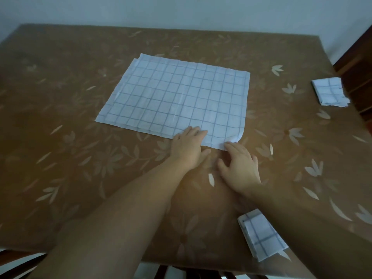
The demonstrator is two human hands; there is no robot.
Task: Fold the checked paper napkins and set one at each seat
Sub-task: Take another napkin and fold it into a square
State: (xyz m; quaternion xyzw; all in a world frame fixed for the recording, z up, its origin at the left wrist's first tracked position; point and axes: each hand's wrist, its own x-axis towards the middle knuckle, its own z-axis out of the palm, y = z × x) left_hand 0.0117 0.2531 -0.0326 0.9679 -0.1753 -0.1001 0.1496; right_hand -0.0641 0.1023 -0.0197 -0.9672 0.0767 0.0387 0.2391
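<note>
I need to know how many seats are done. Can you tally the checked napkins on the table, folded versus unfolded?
Folded: 2 (folded napkin at the right edge, folded napkin at the near edge)
Unfolded: 1 (spread napkin, possibly several layers)
Total: 3

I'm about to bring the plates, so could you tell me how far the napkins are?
Two look done: the near folded napkin and the far-right folded napkin lie at edges of the table. In hand: the left hand presses the unfolded stack while the right hand touches its curled near corner. Left: folding and placing those sheets.
</note>
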